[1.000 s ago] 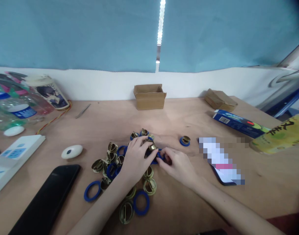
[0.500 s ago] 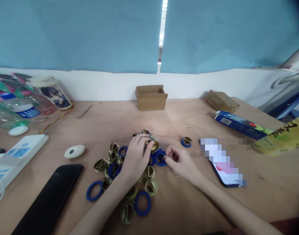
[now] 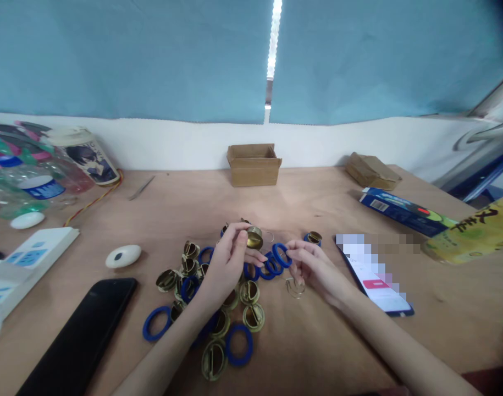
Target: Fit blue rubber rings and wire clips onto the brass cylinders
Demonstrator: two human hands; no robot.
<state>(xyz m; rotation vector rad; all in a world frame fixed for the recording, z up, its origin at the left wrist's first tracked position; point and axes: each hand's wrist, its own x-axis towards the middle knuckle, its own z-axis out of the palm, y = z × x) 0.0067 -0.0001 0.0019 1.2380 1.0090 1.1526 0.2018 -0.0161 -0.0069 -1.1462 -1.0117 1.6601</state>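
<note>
The left hand [image 3: 230, 250] is closed on a brass cup [image 3: 254, 237], gripped between thumb and fingers above the far side of a pile of parts, its polished hollow turned towards the near right. The right hand [image 3: 313, 267] is pinched on a blue ring [image 3: 275, 254] at the ring's right edge, the ring tilted up and facing the cup. Cup and ring are near each other but apart.

Between the hands, two overlapping blue rings [image 3: 269, 273] lie on the worktop [image 3: 333, 346]. Thin wire loops [image 3: 290, 286] show just below the right hand's fingers; whether the fingers touch them cannot be told. Brass pieces with crossbars [image 3: 214, 358] crowd the near left of the pile.

Risks, in this inspector's judgement: the ring, held at one edge only, could swivel or slip if pressed off-centre. The cup's smooth wall could turn in the left hand under a sideways push. The wire loops could snag on the right hand's fingers if it is lifted abruptly. A low sweep rightward could also strike the lit phone [image 3: 375, 283] or the ringed brass piece [image 3: 314, 236] beyond that hand.
</note>
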